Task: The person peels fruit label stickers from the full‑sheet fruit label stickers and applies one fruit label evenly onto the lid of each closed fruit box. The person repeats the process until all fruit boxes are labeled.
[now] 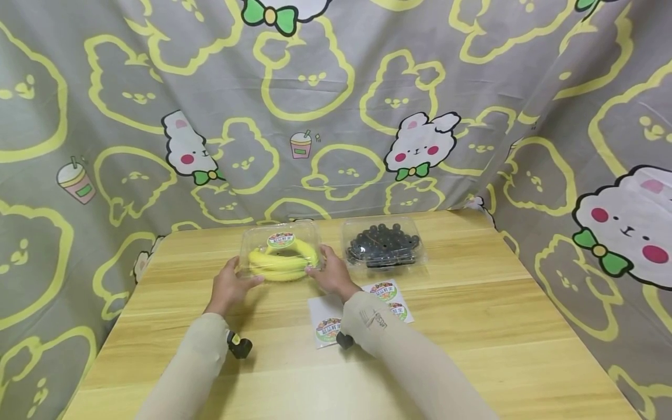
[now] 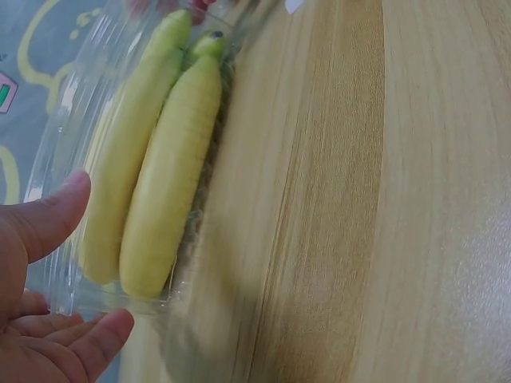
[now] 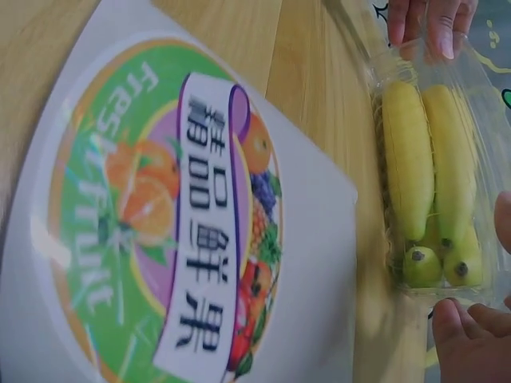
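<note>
A clear plastic fruit box point(image 1: 252, 239) with yellow bananas point(image 1: 283, 265) in it is at the back of the table, a round fruit sticker point(image 1: 280, 240) on its lid. My left hand point(image 1: 229, 286) holds its left end, the thumb point(image 2: 60, 211) along the front side and the fingers point(image 2: 100, 343) round the end. At the opposite end, my right hand point(image 1: 333, 273) grips the box near its front corner. In the right wrist view the green stem ends of the bananas point towards this hand point(image 3: 475, 343). Some fingers are hidden behind the box.
A second clear box of dark grapes point(image 1: 383, 245) stands to the right of the bananas. Under and beside my right forearm lie white sheets with round fruit stickers point(image 1: 328, 331), point(image 1: 385, 290). A patterned curtain point(image 1: 336, 116) hangs behind the wooden table point(image 1: 472, 315).
</note>
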`<state>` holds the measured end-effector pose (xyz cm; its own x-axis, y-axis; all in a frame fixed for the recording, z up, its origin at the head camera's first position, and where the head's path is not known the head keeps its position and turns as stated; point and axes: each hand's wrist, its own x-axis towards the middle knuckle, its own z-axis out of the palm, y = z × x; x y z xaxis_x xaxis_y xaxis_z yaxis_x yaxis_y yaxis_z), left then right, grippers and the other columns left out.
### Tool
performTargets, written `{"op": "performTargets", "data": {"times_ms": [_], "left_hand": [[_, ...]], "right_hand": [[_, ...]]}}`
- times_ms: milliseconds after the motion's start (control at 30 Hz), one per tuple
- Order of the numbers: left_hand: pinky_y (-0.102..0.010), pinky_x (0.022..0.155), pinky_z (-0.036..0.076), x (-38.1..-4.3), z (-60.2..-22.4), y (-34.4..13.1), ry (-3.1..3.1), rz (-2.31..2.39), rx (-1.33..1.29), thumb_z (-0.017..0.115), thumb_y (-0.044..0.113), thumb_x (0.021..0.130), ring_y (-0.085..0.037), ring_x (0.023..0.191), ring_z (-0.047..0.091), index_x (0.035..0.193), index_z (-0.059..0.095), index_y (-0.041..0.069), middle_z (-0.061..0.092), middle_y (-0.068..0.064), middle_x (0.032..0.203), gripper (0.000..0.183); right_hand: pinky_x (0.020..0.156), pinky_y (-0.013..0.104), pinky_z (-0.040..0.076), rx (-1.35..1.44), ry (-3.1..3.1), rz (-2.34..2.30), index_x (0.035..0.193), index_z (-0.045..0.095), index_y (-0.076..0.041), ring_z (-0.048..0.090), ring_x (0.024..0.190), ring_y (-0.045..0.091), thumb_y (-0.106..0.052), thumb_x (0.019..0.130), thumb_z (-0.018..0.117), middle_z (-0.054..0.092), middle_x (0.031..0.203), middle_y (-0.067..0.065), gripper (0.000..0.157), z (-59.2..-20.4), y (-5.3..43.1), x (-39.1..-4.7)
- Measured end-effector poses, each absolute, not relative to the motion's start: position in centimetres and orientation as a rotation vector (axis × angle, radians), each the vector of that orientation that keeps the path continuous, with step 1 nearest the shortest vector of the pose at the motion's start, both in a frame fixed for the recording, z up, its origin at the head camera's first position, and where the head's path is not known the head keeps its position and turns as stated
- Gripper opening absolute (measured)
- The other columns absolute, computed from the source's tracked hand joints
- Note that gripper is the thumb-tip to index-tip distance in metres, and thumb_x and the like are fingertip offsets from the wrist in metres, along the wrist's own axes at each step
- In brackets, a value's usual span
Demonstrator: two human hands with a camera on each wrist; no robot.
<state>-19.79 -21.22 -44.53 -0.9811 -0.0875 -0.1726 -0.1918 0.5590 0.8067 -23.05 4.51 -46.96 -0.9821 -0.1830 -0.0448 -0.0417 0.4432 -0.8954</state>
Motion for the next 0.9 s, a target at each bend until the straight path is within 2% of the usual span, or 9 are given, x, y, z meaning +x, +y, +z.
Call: {"op": "performTargets", "data": {"times_ms": [167,333,433,600,733,900], "left_hand": [[-0.059,0.099,0.039,-19.9,-44.3,-21.1,2.689,1.373,-0.254,0.076,0.035,0.084,-0.049,0.125,0.042,0.153,0.015,0.002,0.038,-0.032,0.143,0.098],[-0.061,0.106,0.028,-19.8,-43.7,-20.8,2.758,1.284,-0.267,0.071,0.041,0.087,-0.053,0.133,0.028,0.153,0.007,-0.001,0.024,-0.034,0.149,0.101],[-0.060,0.109,0.024,-19.6,-43.4,-20.8,2.868,1.219,-0.226,0.066,0.038,0.092,-0.053,0.135,0.023,0.151,0.012,-0.003,0.021,-0.033,0.151,0.090],[-0.057,0.111,0.020,-19.2,-42.8,-20.2,3.059,1.195,-0.152,0.062,0.028,0.095,-0.049,0.137,0.024,0.147,0.025,-0.007,0.025,-0.030,0.151,0.072],[-0.055,0.113,0.019,-18.8,-41.9,-18.8,3.115,1.261,-0.107,0.064,0.023,0.093,-0.046,0.138,0.024,0.146,0.029,-0.006,0.026,-0.027,0.152,0.069],[-0.053,0.113,0.021,-18.0,-40.8,-16.2,3.182,1.320,0.077,0.068,0.019,0.091,-0.042,0.138,0.027,0.144,0.034,-0.005,0.030,-0.025,0.151,0.068]], "right_hand": [[0.102,0.045,0.042,-0.227,2.607,-1.506,0.150,0.029,-0.014,0.046,0.130,0.032,-0.028,0.091,0.070,0.034,0.153,0.012,0.074,-46.7,4.8,-22.9],[0.103,0.045,0.041,-0.268,2.610,-1.470,0.152,0.026,-0.015,0.045,0.130,0.031,-0.032,0.092,0.067,0.031,0.154,0.012,0.074,-46.3,5.1,-22.5],[0.102,0.047,0.041,-0.293,2.617,-1.444,0.152,0.026,-0.016,0.047,0.129,0.030,-0.034,0.092,0.066,0.032,0.154,0.011,0.074,-46.2,5.5,-22.1],[0.100,0.046,0.044,-0.319,2.639,-1.401,0.150,0.029,-0.014,0.051,0.126,0.028,-0.038,0.092,0.066,0.035,0.152,0.011,0.073,-45.8,6.4,-21.2],[0.097,0.041,0.047,-0.346,2.603,-1.452,0.148,0.032,-0.010,0.054,0.122,0.028,-0.034,0.093,0.065,0.041,0.147,0.014,0.069,-45.3,7.2,-20.2],[0.095,0.036,0.049,-0.415,2.559,-1.573,0.140,0.043,-0.005,0.058,0.116,0.027,-0.026,0.094,0.065,0.054,0.133,0.019,0.055,-44.3,9.0,-19.4]]}}
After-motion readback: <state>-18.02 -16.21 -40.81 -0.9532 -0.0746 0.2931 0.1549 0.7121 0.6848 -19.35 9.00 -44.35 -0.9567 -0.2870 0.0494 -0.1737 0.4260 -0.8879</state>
